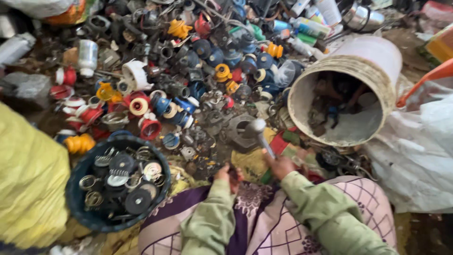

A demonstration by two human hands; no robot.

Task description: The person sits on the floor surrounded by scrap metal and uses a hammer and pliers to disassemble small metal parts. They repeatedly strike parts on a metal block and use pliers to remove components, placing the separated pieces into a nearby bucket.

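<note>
Hammer work over a scrap heap.
Right hand (279, 165) clenches a hammer (258, 128); left hand (225, 174) pinches a small dark part (232, 175). A glancing blow could strike those fingers.

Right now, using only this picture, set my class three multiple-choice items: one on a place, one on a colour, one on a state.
1. Where does the dark round basket of springs and discs sit?
A. Lower left, beside the person's knee
B. Top right corner
C. Inside the white bucket

2. What colour are the person's sleeves?
A. Red
B. Pale green
C. Black

3. How does the white bucket stand?
A. Upright with a lid on
C. Upside down
B. Tipped on its side, mouth open toward the camera

Answers:
1 A, it lies at lower left next to the patterned cloth.
2 B, both forearms are clothed in pale green.
3 B, its round opening faces us and shows the inside.

Extra fact: the right hand has its grip on a hammer; the left hand pinches a small dark part.
</note>
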